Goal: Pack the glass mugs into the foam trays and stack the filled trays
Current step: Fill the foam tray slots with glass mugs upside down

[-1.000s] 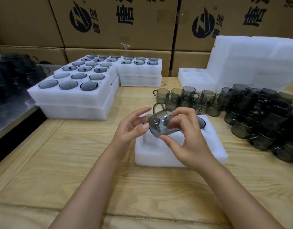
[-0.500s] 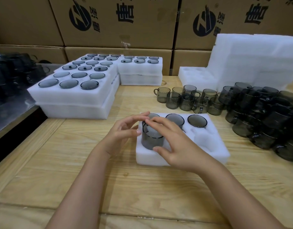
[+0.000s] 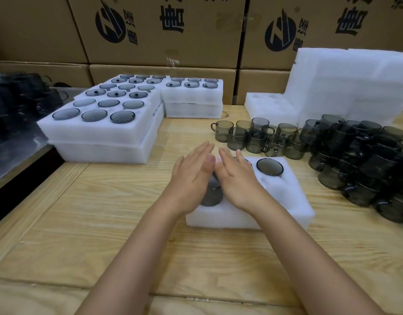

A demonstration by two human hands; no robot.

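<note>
Hands flat, fingers straight: left hand (image 3: 191,178) and right hand (image 3: 235,180) press mug (image 3: 210,196) into foam tray (image 3: 287,196) (front-left slot).

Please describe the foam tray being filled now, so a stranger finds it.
On the wooden table, look nearest the person, left of the loose glass mugs. The white foam tray lies there alone, under the left hand and right hand. Unlike the stacked trays behind, it has empty pockets.

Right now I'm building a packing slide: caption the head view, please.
Left hand and right hand, fingers straight, cover a glass mug in the foam tray; loose mugs alongside.
</note>
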